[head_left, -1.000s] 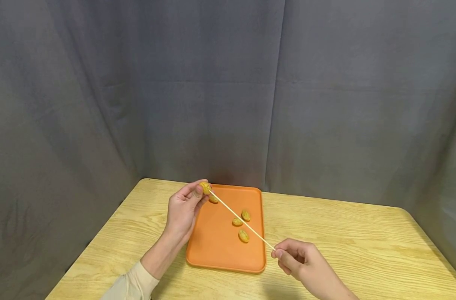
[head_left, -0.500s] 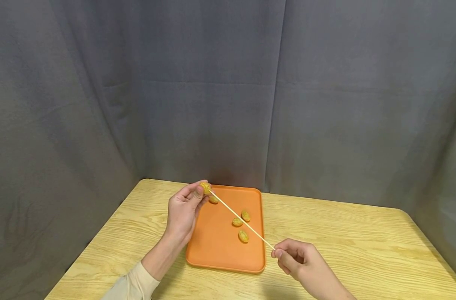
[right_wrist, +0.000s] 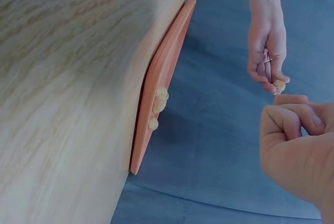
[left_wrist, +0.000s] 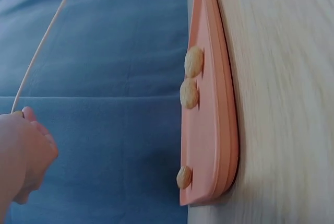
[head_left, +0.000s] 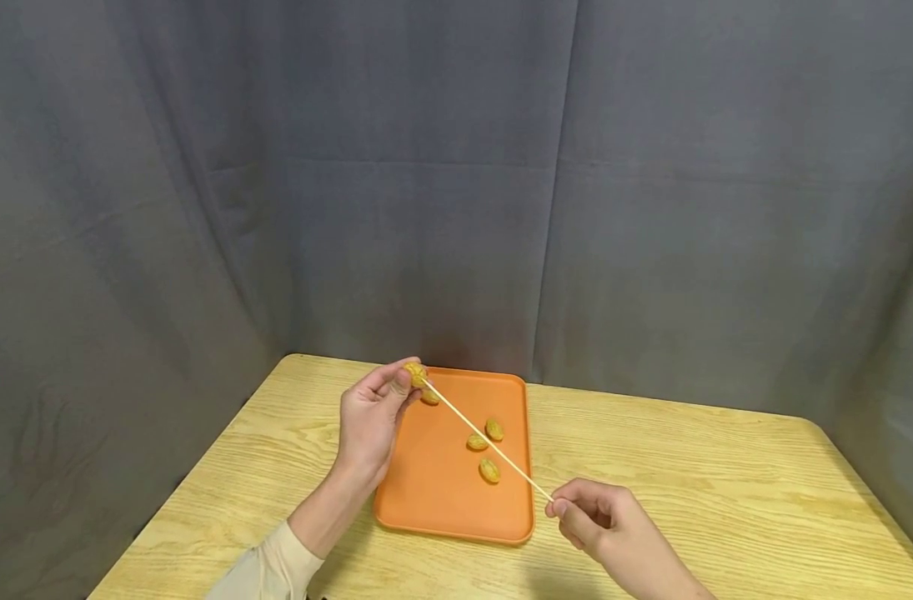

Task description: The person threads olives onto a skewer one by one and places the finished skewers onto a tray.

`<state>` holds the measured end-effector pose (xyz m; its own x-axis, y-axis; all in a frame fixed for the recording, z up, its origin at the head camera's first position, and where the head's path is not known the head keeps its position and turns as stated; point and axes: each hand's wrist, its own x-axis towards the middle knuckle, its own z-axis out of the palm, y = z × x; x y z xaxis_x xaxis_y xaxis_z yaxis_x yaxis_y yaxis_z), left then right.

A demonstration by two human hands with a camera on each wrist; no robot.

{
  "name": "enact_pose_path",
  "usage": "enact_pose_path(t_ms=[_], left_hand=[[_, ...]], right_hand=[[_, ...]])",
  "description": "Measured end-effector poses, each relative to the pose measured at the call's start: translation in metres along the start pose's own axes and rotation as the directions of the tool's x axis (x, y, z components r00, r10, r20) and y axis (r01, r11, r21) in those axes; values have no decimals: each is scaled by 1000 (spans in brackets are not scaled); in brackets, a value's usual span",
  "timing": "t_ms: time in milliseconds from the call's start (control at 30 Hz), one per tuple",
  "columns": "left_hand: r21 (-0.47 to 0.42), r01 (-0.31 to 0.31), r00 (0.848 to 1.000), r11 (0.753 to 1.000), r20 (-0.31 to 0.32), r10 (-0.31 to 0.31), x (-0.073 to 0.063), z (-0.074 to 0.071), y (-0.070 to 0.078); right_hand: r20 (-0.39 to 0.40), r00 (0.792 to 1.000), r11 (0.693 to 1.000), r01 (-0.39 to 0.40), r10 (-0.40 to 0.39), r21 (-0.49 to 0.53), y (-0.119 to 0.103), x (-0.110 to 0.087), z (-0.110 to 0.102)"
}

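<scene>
A yellow-brown, wrinkled oval piece (head_left: 414,374), about date-sized, is pinched between the thumb and fingers of my left hand (head_left: 369,421) above the tray's far left corner. My right hand (head_left: 594,512) grips the near end of a thin pale wooden skewer (head_left: 494,446) at the tray's right side. The skewer slopes up leftward, its far end meeting the held piece; how deep it goes in is hidden. Several similar pieces (head_left: 489,471) lie on the orange tray (head_left: 441,504) below. In the right wrist view the left fingers hold the piece (right_wrist: 279,85) beyond my right hand (right_wrist: 292,138).
The tray lies on a light wood-grain table (head_left: 696,467). Grey curtains (head_left: 426,183) hang behind the table and along both sides. One loose piece (head_left: 429,397) lies just below the left fingers, partly covered.
Both hands keep their hold on the oval piece and the skewer, almost still. The head view has shifted very slightly.
</scene>
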<state>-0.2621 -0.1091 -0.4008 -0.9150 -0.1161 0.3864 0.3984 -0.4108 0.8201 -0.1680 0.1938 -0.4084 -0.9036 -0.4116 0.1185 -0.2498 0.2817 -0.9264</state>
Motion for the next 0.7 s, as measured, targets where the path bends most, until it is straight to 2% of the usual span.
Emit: enact_pose_path(t_ms=[100,200,567,700], left_hand=[[74,-56,998,996,20,55,1,1,0],[111,-82,996,990,42,78,1,2,0],[192,-72,994,979,90,55,-6,3,-7],[187,-72,994,980,89,56,-7,4,-9]], right_hand=[[-3,1000,1000,-16,16,-6,-3,-2,-2],[1,1000,1000,-23,23,-8,-5,-3,-4],[18,1000,1000,4,-5,16,-6,-3,-4],[30,1000,999,-4,3,32,-7,-4,-3]])
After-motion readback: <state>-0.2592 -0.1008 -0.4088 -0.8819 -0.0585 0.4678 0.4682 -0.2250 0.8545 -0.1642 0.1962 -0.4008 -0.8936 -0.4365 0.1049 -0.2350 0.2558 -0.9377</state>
